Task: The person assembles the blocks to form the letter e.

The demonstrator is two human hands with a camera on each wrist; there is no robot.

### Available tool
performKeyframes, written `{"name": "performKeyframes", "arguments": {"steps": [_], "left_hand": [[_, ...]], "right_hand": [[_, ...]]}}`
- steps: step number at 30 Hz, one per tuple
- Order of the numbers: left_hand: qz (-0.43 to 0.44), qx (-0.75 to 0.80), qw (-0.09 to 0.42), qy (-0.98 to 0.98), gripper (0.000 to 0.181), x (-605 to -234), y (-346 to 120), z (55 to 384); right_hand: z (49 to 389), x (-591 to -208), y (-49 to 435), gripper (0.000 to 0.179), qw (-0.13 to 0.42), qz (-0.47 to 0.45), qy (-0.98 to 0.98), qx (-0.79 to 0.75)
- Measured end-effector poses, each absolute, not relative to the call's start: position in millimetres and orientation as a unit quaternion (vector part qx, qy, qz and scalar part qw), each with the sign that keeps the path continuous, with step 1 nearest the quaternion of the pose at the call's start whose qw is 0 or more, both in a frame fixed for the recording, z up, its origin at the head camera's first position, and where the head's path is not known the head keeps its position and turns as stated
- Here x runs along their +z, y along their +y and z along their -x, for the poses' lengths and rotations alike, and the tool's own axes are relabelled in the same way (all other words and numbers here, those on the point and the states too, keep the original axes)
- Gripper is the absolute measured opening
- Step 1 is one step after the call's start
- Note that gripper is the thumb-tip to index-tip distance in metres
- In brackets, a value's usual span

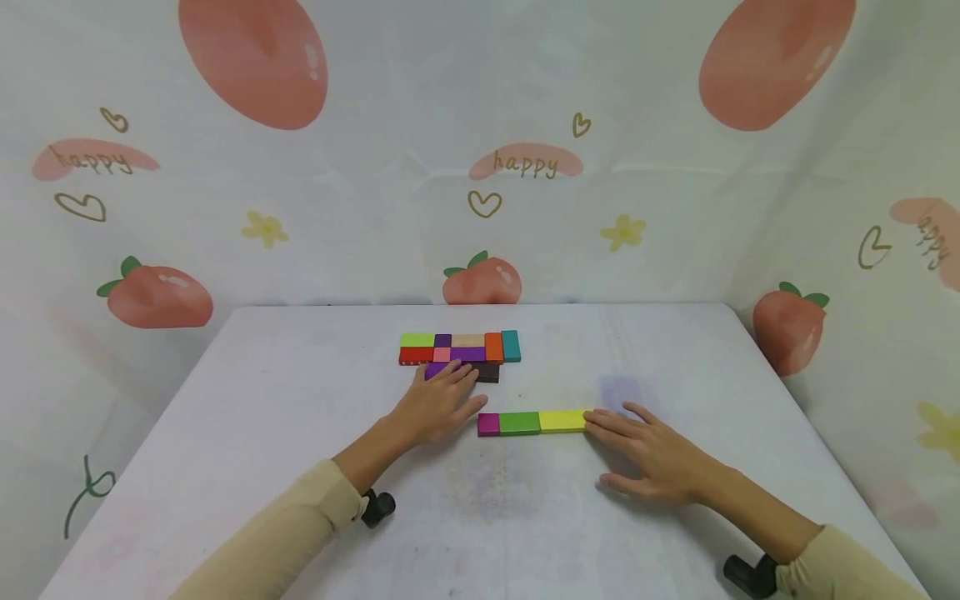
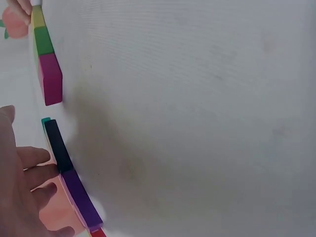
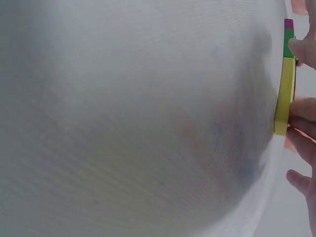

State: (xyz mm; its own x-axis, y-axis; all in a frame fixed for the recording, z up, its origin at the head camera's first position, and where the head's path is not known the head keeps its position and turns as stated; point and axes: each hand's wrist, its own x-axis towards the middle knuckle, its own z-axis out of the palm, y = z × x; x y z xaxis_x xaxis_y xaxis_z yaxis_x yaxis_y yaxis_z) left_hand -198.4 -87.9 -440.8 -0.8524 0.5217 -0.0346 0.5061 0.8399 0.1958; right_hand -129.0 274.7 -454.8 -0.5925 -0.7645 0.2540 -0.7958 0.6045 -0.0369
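Note:
My left hand rests its fingertips on the near row of a cluster of coloured blocks, over a purple block and beside a black block. In the left wrist view its fingers are spread along these two blocks. My right hand touches the right end of a yellow block with its extended fingers, thumb apart. That block lies end to end with a green block and a magenta block, forming a straight row.
Behind the left hand, the cluster also has a lime block, a red block, an orange block, a teal block and several others. All lie flat on the white table. A patterned cloth hangs behind.

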Motion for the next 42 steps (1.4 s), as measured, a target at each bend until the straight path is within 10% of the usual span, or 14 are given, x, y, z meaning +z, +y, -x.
{"name": "performKeyframes", "arguments": {"steps": [42], "left_hand": [[-0.367, 0.110, 0.158, 0.910, 0.059, -434.3, -4.1, 227.7]], "right_hand": [[130.6, -450.6, 275.7, 0.073, 0.095, -0.447, -0.887, 0.071]]}}
